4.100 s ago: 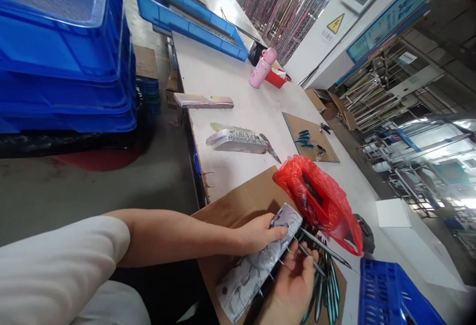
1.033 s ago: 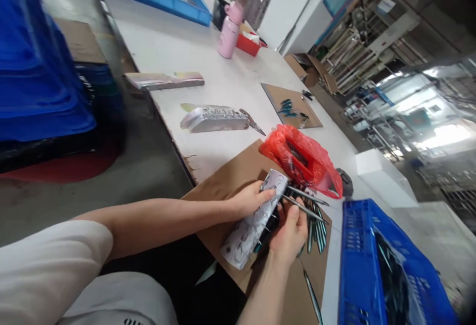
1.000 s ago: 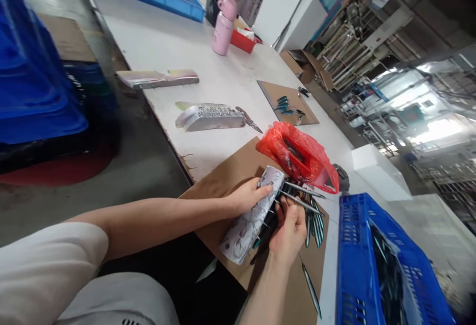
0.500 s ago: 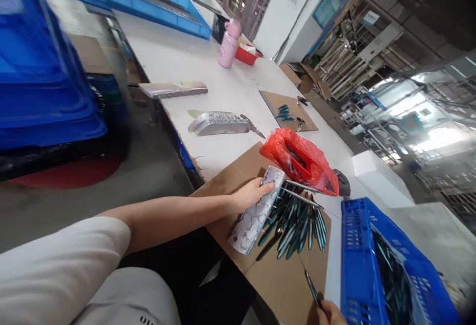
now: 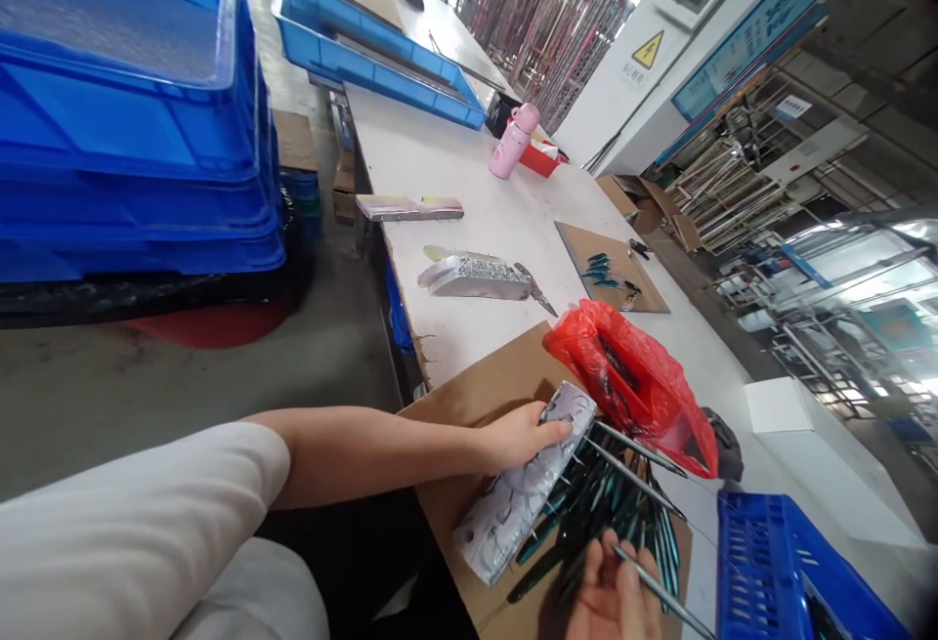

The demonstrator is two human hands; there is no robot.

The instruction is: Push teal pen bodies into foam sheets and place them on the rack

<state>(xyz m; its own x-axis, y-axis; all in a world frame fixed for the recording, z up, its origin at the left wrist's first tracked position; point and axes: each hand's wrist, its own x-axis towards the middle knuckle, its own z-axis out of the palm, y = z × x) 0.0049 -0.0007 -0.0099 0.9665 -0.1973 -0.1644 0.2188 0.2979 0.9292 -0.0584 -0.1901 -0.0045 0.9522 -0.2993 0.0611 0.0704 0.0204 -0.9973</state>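
Observation:
My left hand (image 5: 524,440) grips a long block (image 5: 505,513) in silvery, crinkled wrapping, with thumb on top. Thin spikes stick out along the block's right side, and two long slender silvery pieces (image 5: 637,469) jut from its upper end. Under and beside it, a pile of slender teal-and-black pieces (image 5: 666,547) lies on a brown cardboard sheet (image 5: 469,376). At the bottom, my right hand (image 5: 616,591) is over the pile, fingers closed on a slender silvery rod (image 5: 660,596). Its lower end runs out of view.
Beyond the block lies an open red plastic bag (image 5: 630,366). A blue crate (image 5: 754,562) stands at right, near a white box (image 5: 828,454). Farther up the table are another wrapped block (image 5: 476,277), a board with teal pieces (image 5: 630,278) and a pink bottle (image 5: 513,142). Blue bins (image 5: 139,122) are stacked left.
My right hand has come up from the lower edge to over the pile, with the slender rod now pointing up-left. My left hand still holds the block. The view has shifted left and up.

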